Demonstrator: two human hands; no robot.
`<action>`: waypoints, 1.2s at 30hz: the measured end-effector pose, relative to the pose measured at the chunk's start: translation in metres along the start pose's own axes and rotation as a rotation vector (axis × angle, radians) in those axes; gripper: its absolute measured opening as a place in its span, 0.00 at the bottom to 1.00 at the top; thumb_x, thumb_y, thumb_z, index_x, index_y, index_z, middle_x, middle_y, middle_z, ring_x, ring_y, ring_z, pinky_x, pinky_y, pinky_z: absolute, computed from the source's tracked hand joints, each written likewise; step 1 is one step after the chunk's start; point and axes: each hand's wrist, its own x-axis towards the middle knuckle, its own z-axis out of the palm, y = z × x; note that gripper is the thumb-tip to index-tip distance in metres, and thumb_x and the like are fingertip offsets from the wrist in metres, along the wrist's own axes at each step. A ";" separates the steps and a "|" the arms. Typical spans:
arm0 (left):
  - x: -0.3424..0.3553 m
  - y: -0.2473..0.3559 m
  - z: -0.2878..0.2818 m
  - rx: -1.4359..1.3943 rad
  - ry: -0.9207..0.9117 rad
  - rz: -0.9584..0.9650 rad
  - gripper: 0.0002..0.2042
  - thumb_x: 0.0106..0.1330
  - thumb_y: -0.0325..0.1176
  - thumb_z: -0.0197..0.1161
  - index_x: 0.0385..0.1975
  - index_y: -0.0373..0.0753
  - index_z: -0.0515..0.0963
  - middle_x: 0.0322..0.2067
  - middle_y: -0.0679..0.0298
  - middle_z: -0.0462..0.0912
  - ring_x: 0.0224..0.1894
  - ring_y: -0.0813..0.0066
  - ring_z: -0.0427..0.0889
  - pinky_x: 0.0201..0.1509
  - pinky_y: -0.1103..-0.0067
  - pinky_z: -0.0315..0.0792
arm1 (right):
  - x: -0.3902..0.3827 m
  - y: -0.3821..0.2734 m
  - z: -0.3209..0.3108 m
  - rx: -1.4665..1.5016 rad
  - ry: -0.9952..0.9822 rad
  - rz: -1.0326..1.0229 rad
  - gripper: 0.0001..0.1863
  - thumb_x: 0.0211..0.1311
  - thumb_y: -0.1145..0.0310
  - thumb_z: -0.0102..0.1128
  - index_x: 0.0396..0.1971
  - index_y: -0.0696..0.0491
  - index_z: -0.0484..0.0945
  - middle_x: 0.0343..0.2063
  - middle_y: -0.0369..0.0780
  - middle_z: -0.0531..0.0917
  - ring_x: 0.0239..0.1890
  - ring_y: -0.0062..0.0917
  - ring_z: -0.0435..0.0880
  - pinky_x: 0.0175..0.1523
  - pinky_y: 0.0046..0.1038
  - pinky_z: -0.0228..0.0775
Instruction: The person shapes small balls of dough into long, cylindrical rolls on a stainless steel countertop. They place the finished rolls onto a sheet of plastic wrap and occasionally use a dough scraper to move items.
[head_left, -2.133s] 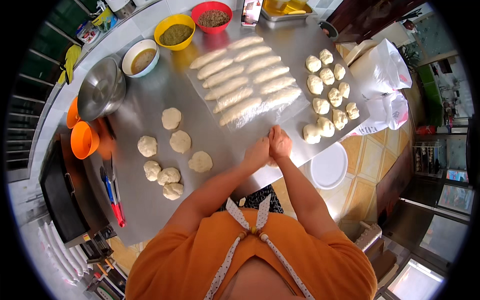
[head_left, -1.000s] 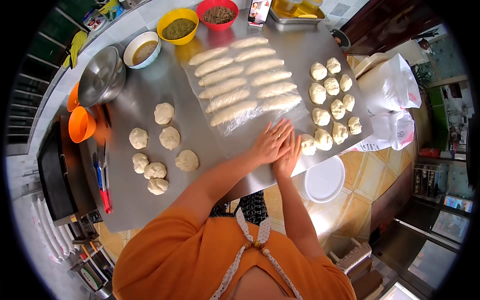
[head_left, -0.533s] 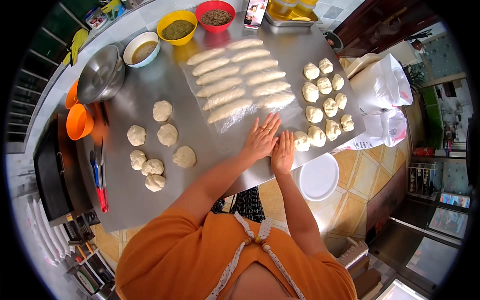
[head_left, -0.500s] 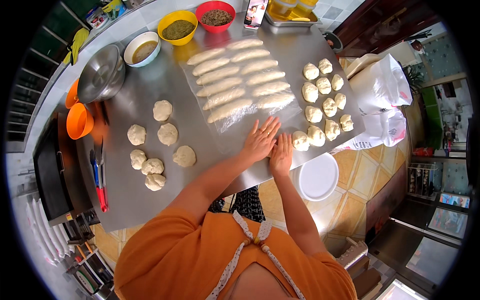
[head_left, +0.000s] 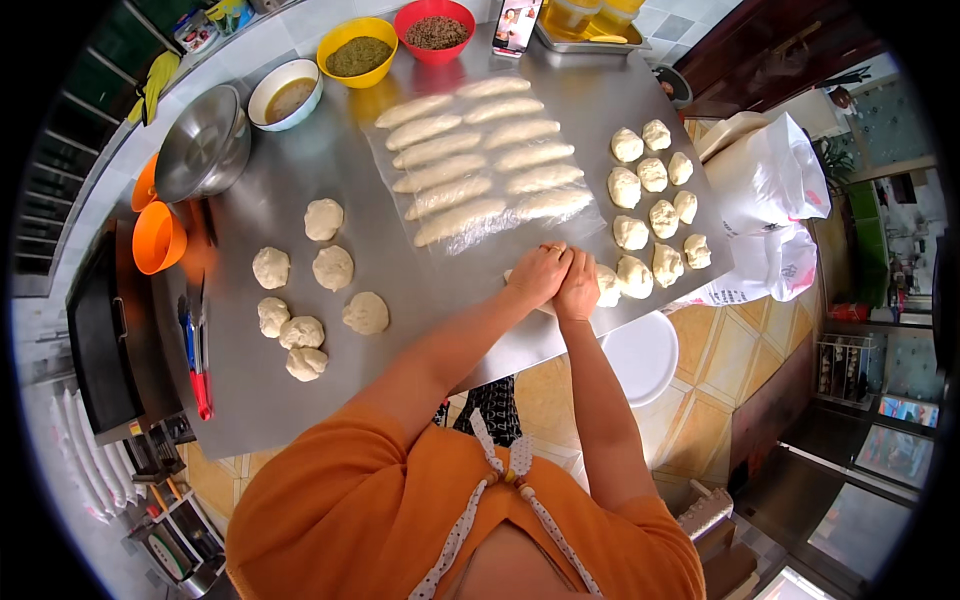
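Observation:
Near the front edge of the steel table, my left hand and my right hand press together, their fingers curled over a piece of dough. Only slivers of that dough show, at its left end and below the left hand; the rest is hidden. Just right of my hands sit rough dough lumps, set out in uneven rows. Beyond them, two columns of long dough rolls lie under clear plastic film. To the left, several rounded dough balls rest on the metal, some touching.
Along the back stand a yellow bowl, a red bowl, a bowl of liquid, a propped phone and steel bowls. Tongs lie at the left edge. A white round lid shows below the table's right edge.
Both hands, flat with fingers stretched out before, have curled closed over the dough. They have shifted slightly, and the dough's left end now shows.

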 end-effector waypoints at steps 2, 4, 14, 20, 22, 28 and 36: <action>-0.025 0.001 -0.011 0.001 0.106 0.169 0.17 0.60 0.35 0.56 0.48 0.35 0.75 0.49 0.57 0.77 0.56 0.60 0.74 0.59 0.65 0.67 | -0.026 -0.001 -0.003 0.120 0.044 -0.047 0.17 0.64 0.70 0.51 0.52 0.56 0.72 0.42 0.45 0.77 0.47 0.43 0.76 0.52 0.39 0.69; -0.071 0.001 -0.020 0.012 0.076 0.213 0.22 0.63 0.37 0.55 0.55 0.34 0.72 0.58 0.54 0.72 0.64 0.58 0.68 0.64 0.62 0.63 | -0.070 -0.005 -0.002 0.083 0.086 -0.169 0.23 0.67 0.68 0.48 0.61 0.56 0.68 0.54 0.48 0.76 0.56 0.46 0.74 0.59 0.39 0.67; -0.048 0.004 -0.044 -0.008 0.050 -0.054 0.36 0.68 0.52 0.54 0.70 0.36 0.58 0.74 0.58 0.51 0.77 0.63 0.45 0.74 0.52 0.47 | -0.058 0.011 0.000 -0.104 0.050 -0.118 0.30 0.63 0.70 0.50 0.65 0.62 0.61 0.67 0.50 0.65 0.70 0.45 0.60 0.71 0.45 0.52; -0.088 -0.008 -0.031 -0.061 -0.099 0.042 0.38 0.66 0.53 0.56 0.71 0.37 0.56 0.73 0.57 0.51 0.76 0.63 0.48 0.74 0.54 0.47 | -0.084 0.014 -0.012 -0.054 -0.125 -0.199 0.30 0.66 0.66 0.52 0.66 0.60 0.61 0.68 0.49 0.64 0.71 0.45 0.59 0.71 0.48 0.51; -0.151 -0.009 -0.035 -0.081 -0.200 0.061 0.38 0.65 0.52 0.57 0.70 0.36 0.58 0.72 0.55 0.53 0.76 0.62 0.48 0.75 0.56 0.46 | -0.135 0.008 -0.023 -0.071 -0.244 -0.114 0.33 0.67 0.63 0.52 0.68 0.60 0.58 0.70 0.50 0.60 0.73 0.46 0.55 0.73 0.49 0.46; -0.118 -0.008 -0.052 0.051 -0.128 -0.061 0.38 0.65 0.51 0.58 0.71 0.36 0.57 0.74 0.57 0.51 0.76 0.63 0.47 0.74 0.56 0.49 | -0.098 0.000 -0.010 -0.156 -0.168 -0.031 0.35 0.65 0.61 0.55 0.67 0.63 0.58 0.70 0.53 0.58 0.74 0.47 0.52 0.74 0.47 0.44; -0.102 -0.026 -0.035 -0.095 -0.109 0.094 0.33 0.67 0.47 0.57 0.69 0.39 0.60 0.70 0.59 0.59 0.74 0.61 0.54 0.73 0.55 0.50 | -0.078 0.016 -0.016 -0.097 -0.185 -0.293 0.29 0.64 0.62 0.55 0.64 0.56 0.66 0.67 0.44 0.65 0.68 0.41 0.63 0.70 0.44 0.52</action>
